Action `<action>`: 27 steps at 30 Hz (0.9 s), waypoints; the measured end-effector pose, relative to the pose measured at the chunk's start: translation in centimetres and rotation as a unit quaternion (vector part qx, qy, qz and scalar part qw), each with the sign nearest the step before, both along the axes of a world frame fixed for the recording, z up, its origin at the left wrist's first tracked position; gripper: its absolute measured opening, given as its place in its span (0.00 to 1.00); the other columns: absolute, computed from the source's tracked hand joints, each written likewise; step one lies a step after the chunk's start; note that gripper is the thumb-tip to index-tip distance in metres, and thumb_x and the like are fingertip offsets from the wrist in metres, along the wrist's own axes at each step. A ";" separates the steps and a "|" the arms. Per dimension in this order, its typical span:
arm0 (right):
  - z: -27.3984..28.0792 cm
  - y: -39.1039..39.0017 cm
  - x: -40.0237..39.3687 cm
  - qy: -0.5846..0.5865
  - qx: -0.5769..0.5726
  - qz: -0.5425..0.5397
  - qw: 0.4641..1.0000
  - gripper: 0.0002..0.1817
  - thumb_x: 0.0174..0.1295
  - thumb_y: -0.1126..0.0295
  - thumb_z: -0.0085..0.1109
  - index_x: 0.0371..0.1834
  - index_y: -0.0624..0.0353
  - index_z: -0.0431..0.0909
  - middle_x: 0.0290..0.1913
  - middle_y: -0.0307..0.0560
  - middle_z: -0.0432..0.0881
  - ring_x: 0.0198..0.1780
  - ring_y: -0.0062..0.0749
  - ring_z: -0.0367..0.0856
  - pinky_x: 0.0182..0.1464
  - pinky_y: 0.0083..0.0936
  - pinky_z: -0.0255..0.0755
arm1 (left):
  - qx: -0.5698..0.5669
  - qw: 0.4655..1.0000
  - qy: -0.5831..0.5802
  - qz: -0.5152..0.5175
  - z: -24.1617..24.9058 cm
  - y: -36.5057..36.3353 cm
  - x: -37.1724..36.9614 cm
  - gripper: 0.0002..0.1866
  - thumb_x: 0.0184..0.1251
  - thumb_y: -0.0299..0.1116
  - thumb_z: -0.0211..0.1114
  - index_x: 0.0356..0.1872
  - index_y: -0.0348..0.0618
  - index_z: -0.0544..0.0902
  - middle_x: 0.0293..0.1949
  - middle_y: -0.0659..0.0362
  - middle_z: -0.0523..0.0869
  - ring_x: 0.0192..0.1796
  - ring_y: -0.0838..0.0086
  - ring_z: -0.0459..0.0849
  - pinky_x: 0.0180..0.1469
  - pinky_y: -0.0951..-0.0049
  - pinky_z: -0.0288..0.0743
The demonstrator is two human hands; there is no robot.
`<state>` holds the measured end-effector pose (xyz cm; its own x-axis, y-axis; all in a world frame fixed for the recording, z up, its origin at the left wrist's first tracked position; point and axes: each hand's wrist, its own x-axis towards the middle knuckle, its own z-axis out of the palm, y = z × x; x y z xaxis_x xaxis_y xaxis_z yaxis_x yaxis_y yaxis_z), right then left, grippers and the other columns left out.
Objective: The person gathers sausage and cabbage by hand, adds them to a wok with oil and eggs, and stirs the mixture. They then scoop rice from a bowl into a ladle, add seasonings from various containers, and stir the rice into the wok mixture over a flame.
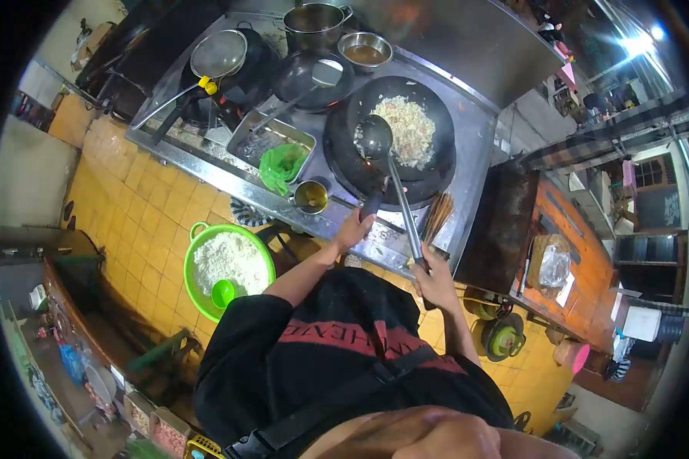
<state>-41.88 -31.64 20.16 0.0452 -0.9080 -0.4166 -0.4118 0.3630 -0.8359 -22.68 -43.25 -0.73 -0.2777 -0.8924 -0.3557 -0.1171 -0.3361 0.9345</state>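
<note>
Wok: I see the black wok (360, 164) on the steel stove top (478, 122), toward its right end, with fried rice (408, 130) heaped in the far half of the bowl.
Left hand: my left hand (354, 228) reaches forward to the wok's dark handle (373, 203) at the near edge of the stove; the fingers look wrapped round it, arm stretched nearly straight.
Right hand: my right hand (430, 269) is closed on the end of the long ladle handle (406, 214), elbow bent, forearm close to the body.
Ladle: its bowl (375, 138) sits inside the wok, just left of the rice and touching it or nearly so; I cannot tell which.
Handling: I judge the wok heavy, stiff and hot, best held only by that handle. The ladle is rigid metal, light, and possibly slick with oil, so a grip at the far end gives reach away from the heat. The rice is loose and will scatter.
Nearby: a small cup of sauce (311, 196) stands at the near edge, a green bag (282, 166) in a tray beside it; a green basin of rice (230, 264) sits lower left on the tiled floor.
</note>
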 end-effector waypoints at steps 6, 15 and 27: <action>-1.3 0.4 -0.6 0.145 -0.229 0.052 0.961 0.32 0.55 0.76 0.59 0.66 0.56 0.66 0.43 0.60 0.82 0.42 0.44 0.83 0.47 0.32 0.74 | 0.010 0.999 0.042 -0.008 1.2 -0.1 0.2 0.23 0.67 0.48 0.60 0.43 0.34 0.72 0.28 0.58 0.78 0.26 0.77 0.78 0.23 0.74 0.76; -2.7 -2.0 -0.8 0.229 -0.179 -0.003 0.957 0.29 0.55 0.75 0.59 0.63 0.62 0.67 0.31 0.64 0.80 0.33 0.51 0.83 0.37 0.35 0.75 | -0.006 0.998 -0.053 -0.017 1.6 -0.3 0.1 0.24 0.67 0.47 0.59 0.51 0.35 0.70 0.24 0.59 0.79 0.21 0.77 0.78 0.22 0.74 0.72; -9.1 -11.3 -5.7 0.368 -0.235 -0.058 0.898 0.28 0.58 0.73 0.52 0.64 0.62 0.62 0.43 0.69 0.77 0.42 0.64 0.78 0.45 0.50 0.73 | 0.005 0.994 -0.092 -0.056 0.6 -1.8 0.3 0.35 0.60 0.53 0.64 0.56 0.31 0.71 0.44 0.45 0.83 0.45 0.58 0.83 0.46 0.64 0.75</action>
